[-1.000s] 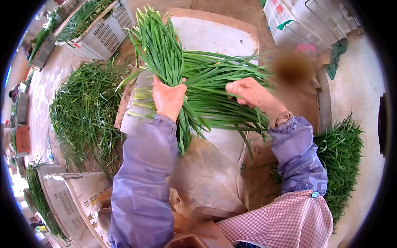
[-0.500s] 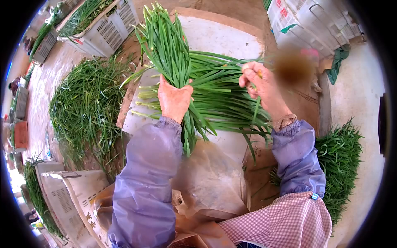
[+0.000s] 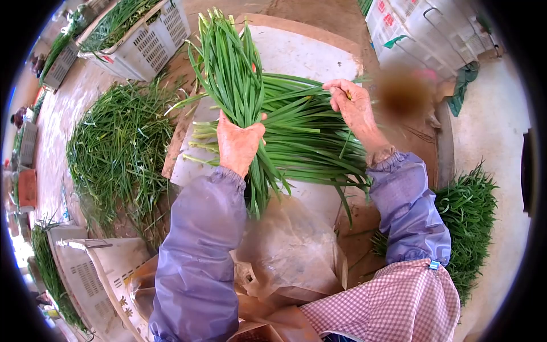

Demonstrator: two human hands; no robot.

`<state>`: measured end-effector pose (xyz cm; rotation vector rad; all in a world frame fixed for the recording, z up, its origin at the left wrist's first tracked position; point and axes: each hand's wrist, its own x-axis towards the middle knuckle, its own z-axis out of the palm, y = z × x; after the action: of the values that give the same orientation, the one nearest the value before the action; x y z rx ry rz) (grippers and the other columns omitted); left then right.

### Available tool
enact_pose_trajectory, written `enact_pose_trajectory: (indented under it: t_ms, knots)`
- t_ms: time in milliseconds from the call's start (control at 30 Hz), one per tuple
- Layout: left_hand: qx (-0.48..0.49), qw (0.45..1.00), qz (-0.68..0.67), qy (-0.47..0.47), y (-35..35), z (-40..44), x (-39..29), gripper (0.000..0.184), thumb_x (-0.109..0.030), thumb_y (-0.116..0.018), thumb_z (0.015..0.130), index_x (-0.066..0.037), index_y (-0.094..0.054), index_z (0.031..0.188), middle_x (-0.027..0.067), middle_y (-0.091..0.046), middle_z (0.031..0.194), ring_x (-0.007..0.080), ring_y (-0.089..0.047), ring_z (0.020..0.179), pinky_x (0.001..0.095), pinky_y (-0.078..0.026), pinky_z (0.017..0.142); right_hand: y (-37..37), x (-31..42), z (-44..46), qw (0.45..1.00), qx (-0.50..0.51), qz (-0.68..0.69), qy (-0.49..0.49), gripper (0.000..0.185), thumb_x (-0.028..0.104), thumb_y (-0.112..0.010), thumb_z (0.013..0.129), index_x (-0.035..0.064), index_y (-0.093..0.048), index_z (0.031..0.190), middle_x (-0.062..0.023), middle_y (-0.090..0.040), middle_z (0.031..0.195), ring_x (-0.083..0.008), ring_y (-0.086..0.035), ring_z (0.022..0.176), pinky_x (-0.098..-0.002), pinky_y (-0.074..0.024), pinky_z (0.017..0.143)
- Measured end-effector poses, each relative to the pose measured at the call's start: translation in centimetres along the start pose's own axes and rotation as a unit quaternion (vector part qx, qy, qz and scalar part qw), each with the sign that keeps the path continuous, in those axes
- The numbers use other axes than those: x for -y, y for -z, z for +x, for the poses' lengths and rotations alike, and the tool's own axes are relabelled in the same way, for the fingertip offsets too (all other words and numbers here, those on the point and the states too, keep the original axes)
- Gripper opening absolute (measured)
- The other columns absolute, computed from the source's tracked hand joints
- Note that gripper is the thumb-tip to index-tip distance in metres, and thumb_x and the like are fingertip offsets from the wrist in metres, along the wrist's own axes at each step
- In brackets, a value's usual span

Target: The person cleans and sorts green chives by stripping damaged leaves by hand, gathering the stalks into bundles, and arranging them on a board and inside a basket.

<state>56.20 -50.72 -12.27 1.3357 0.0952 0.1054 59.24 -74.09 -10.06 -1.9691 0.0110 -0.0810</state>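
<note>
My left hand [image 3: 240,142] is wrapped around a thick bunch of garlic chives [image 3: 231,74], held upright with the cut stem ends at the top. Its leaf tips hang down below my wrist. To the right, my right hand [image 3: 353,108] is closed in a pinch at the ends of long leaves; a thin chive leaf [image 3: 345,145] hangs just beneath it. A loose pile of chives [image 3: 307,134] lies crosswise on the white board [image 3: 296,48], under and between both hands. What sits deeper in my right fingers is partly hidden.
A heap of loose leaves [image 3: 119,148] covers the floor at left. White crates [image 3: 151,48] stand at upper left, with stacked crates [image 3: 421,34] at upper right. More chives [image 3: 470,216] stand beside my right sleeve. Plastic sheeting [image 3: 290,245] covers my lap.
My right hand has shifted slightly left and up, its fingers closer to the leaf ends. The left hand keeps its hold on the bunch, nearly in place.
</note>
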Motion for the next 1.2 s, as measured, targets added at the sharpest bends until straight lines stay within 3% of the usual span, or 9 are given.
enact_pose_trajectory:
  t_ms: [67,133,200,233,433,633,800,867,1200]
  knots:
    - [0.005,1.0,-0.012,0.0,0.0,0.0,0.0,0.049,0.016,-0.054,0.066,0.003,-0.045,0.113,0.013,-0.064,0.091,0.0183,-0.064,0.074,0.0268,-0.049,0.046,-0.5,0.3,0.1,0.995,0.051,0.025,0.08,0.014,0.01,-0.053,0.092,0.0017,-0.064,0.094,0.005,-0.048,0.062,-0.0031,-0.042,0.056,-0.019,-0.0355,0.05]
    - [0.001,1.0,-0.009,-0.001,-0.1,-0.1,-0.2,0.05,0.016,-0.054,0.066,0.002,-0.044,0.113,0.0131,-0.064,0.092,0.0187,-0.065,0.076,0.0269,-0.049,0.046,-0.9,1.0,0.1,0.994,0.093,-0.012,0.049,0.013,0.011,-0.056,0.091,0.0011,-0.065,0.09,0.0006,-0.054,0.064,-0.0061,-0.046,0.059,-0.0226,-0.0411,0.054]
    - [-0.003,1.0,-0.006,-0.001,-0.1,-0.1,-0.1,0.05,0.017,-0.054,0.067,0.002,-0.044,0.114,0.0131,-0.064,0.093,0.0191,-0.065,0.078,0.027,-0.049,0.046,-1.8,1.3,0.3,0.983,0.088,-0.093,0.129,0.011,0.011,-0.059,0.088,0.0022,-0.065,0.089,-0.0068,-0.062,0.071,-0.0126,-0.055,0.064,-0.0275,-0.0461,0.062]
    - [-0.001,1.0,0.002,0.001,-0.1,-0.1,0.1,0.05,0.015,-0.054,0.066,0.002,-0.042,0.113,0.0123,-0.063,0.092,0.0174,-0.064,0.073,0.0264,-0.05,0.046,-1.9,1.7,0.4,0.974,0.088,-0.14,0.157,0.011,0.012,-0.061,0.084,0.0046,-0.066,0.091,-0.0129,-0.066,0.083,-0.023,-0.063,0.075,-0.0333,-0.0489,0.07]
    - [-0.007,1.0,0.02,-0.003,-0.1,-0.1,0.2,0.047,0.01,-0.056,0.066,0.0,-0.043,0.11,0.0099,-0.064,0.09,0.0135,-0.058,0.06,0.0264,-0.05,0.046,-2.2,1.9,1.4,0.911,0.159,-0.304,0.227,0.013,0.015,-0.058,0.08,0.0073,-0.066,0.088,-0.0138,-0.065,0.081,-0.0346,-0.061,0.081,-0.0422,-0.0488,0.071]
    - [-0.013,0.999,0.039,0.006,-0.2,-0.2,0.1,0.047,0.01,-0.056,0.065,-0.001,-0.044,0.109,0.0072,-0.063,0.088,0.0133,-0.058,0.06,0.0266,-0.05,0.047,-3.2,3.4,-0.5,0.877,0.089,-0.434,0.186,0.013,0.011,-0.059,0.081,0.0084,-0.063,0.093,-0.0162,-0.064,0.08,-0.0351,-0.061,0.074,-0.0404,-0.0481,0.066]
    - [-0.01,0.999,0.034,-0.008,-0.4,-0.2,0.0,0.048,0.01,-0.055,0.065,-0.002,-0.044,0.109,0.0064,-0.062,0.089,0.0138,-0.058,0.061,0.0263,-0.051,0.047,-3.3,1.4,-0.2,0.909,0.055,-0.368,0.187,0.015,0.012,-0.06,0.081,0.0089,-0.062,0.095,-0.0174,-0.063,0.078,-0.0355,-0.061,0.074,-0.0409,-0.0485,0.066]
    - [-0.016,0.999,0.044,0.019,-0.5,-0.3,-0.2,0.051,0.015,-0.054,0.066,0.001,-0.044,0.114,0.012,-0.064,0.093,0.0162,-0.061,0.066,0.0262,-0.05,0.045,-2.9,1.4,0.3,0.928,0.043,-0.32,0.184,0.015,0.013,-0.061,0.081,0.0087,-0.062,0.095,-0.0176,-0.063,0.078,-0.0354,-0.061,0.075,-0.0409,-0.0486,0.067]
    - [-0.022,0.997,0.076,-0.001,-0.6,-0.5,-0.1,0.041,0.006,-0.055,0.067,-0.003,-0.044,0.106,0.0062,-0.063,0.083,0.0132,-0.056,0.051,0.0265,-0.049,0.046,-2.2,2.7,1.6,0.892,0.176,-0.393,0.136,0.015,0.019,-0.063,0.077,0.006,-0.062,0.084,-0.0138,-0.063,0.086,-0.0336,-0.059,0.09,-0.0436,-0.0473,0.074]
